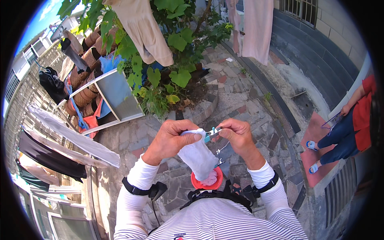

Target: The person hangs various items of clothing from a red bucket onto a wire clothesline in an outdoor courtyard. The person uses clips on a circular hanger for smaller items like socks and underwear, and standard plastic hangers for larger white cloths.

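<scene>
My left hand (174, 139) pinches the top edge of a white sock-like cloth (196, 159) between thumb and fingers. My right hand (238, 136) grips a small clip hanger (212, 134) with teal and grey parts, just right of the cloth's top. The clip end meets the edge of the cloth; whether it is clamped on it I cannot tell. White links and another teal clip (220, 164) dangle below, beside the cloth. Under the cloth, a red plastic basin (195, 183) on the stone paving holds a pink cloth (209, 178).
A person in a red top (363, 112) stands at right on a reddish mat (313, 135), holding a purple hanger-like thing. Beige trousers (144, 30) and a pink cloth (256, 30) hang ahead. Laundry (52, 153), a framed screen (120, 94) and leafy plants (180, 75) are at left and ahead.
</scene>
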A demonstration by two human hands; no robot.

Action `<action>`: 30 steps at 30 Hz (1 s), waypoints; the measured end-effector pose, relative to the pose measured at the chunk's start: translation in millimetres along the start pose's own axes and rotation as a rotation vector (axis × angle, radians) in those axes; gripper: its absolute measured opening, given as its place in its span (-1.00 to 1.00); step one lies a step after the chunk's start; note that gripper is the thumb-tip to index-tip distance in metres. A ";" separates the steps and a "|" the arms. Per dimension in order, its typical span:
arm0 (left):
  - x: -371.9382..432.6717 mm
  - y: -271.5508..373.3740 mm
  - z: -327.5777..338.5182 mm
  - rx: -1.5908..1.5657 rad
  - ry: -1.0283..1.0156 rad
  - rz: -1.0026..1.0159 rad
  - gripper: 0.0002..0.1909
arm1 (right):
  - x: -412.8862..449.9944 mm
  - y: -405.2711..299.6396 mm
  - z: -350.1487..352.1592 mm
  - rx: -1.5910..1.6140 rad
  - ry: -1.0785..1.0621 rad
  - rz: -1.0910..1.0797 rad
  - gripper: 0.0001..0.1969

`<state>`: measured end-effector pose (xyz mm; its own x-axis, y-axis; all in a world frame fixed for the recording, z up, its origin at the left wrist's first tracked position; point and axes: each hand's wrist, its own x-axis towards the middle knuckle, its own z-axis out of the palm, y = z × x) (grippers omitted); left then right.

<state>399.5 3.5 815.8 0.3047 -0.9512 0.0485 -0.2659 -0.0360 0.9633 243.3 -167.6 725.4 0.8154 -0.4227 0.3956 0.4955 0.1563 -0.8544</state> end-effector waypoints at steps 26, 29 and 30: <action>2.4 -10.9 -0.7 0.463 -0.046 0.213 -0.85 | 22.2 -3.3 -26.2 -0.076 -0.417 0.520 -0.63; -1.4 -0.4 -7.7 0.474 -0.083 0.218 -0.82 | 26.1 18.3 -29.9 -0.351 -0.611 0.444 -0.60; -2.0 0.6 -10.7 0.459 -0.095 0.231 -0.83 | 26.6 18.9 -23.8 -0.490 -0.736 0.415 -0.58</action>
<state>408.5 8.6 819.1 0.1120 -0.9730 0.2019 -0.6964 0.0681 0.7144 267.3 -197.2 711.7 0.9624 0.2717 0.0006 0.0830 -0.2916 -0.9529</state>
